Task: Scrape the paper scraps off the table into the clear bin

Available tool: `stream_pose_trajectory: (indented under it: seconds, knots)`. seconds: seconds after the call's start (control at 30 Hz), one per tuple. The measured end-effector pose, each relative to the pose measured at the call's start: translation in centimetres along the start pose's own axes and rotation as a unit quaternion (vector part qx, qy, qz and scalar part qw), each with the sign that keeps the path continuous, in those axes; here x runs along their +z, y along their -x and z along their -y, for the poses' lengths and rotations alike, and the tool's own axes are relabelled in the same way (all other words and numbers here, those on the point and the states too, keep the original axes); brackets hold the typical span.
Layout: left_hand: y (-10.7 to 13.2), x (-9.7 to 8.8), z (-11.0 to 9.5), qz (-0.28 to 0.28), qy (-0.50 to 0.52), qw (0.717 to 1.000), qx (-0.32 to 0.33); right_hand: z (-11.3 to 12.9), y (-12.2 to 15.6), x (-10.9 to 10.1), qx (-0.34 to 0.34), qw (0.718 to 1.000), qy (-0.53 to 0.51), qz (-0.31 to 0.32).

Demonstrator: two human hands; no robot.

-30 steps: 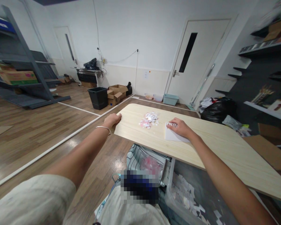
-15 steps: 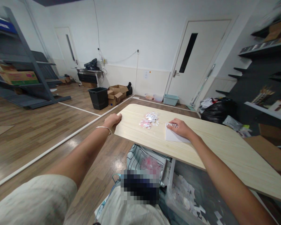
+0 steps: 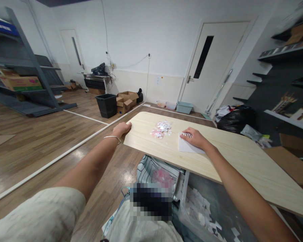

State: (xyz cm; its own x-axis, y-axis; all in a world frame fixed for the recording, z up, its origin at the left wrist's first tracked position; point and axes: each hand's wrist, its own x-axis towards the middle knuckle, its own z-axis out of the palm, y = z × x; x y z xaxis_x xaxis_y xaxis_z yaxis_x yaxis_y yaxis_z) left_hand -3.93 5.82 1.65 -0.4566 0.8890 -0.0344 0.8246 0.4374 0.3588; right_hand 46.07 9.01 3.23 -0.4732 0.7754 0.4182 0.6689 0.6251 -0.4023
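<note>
My left hand [image 3: 122, 129] is wrapped around the left edge of a pale wooden tabletop [image 3: 229, 151]. My right hand [image 3: 195, 137] rests on the same top, its fingers curled over the upper part of a flat white sheet [image 3: 188, 146]. Small white marks or pieces show by its fingertips, too small to make out. Between the hands lies a loose heap of small white and pink paper-like pieces [image 3: 162, 129].
Below the near edge, a clear plastic bin [image 3: 185, 201] holds many white scraps. Beside it is a striped cloth [image 3: 144, 168] with pinkish pieces [image 3: 163, 176]. A black bin [image 3: 106, 105] and cardboard boxes [image 3: 125, 102] stand beyond; a black bag [image 3: 236, 119] lies to the right.
</note>
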Motion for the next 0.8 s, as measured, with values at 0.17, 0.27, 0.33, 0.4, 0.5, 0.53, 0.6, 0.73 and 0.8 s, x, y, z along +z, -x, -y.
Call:
stream_pose_trajectory:
  seconds: [0.17,0.27,0.33,0.4,0.5,0.53,0.6,0.73,0.8]
  knots:
    - [0.0,0.1,0.0,0.004,0.003,1.0,0.001,0.1,0.0,-0.1,0.004,1.0,-0.001,0.006]
    - [0.0,0.1,0.0,0.005,0.002,1.0,-0.003,0.2,0.1,-0.1,0.004,1.0,-0.002,0.011]
    - [0.1,0.1,0.0,0.006,0.003,1.0,-0.004,0.3,0.1,-0.2,0.005,1.0,-0.002,0.015]
    - [0.1,0.0,0.0,0.006,0.004,1.0,-0.006,0.4,0.1,-0.2,0.006,1.0,-0.002,0.017]
    - [0.1,0.0,0.0,0.007,0.003,1.0,-0.008,0.4,0.1,-0.3,0.008,1.0,-0.002,0.018]
    - [0.0,0.0,0.0,0.007,0.003,1.0,-0.008,0.5,0.1,-0.2,0.009,1.0,-0.001,0.017]
    - [0.0,0.0,0.0,0.006,0.003,1.0,-0.009,0.5,0.1,-0.2,0.01,1.0,0.0,0.016]
    - [0.0,-0.1,0.1,0.003,0.005,1.0,-0.01,1.0,0.1,0.1,0.01,1.0,0.0,0.013]
    - [0.0,-0.1,0.1,0.003,0.005,1.0,-0.01,1.5,0.1,0.3,0.006,1.0,-0.002,0.014]
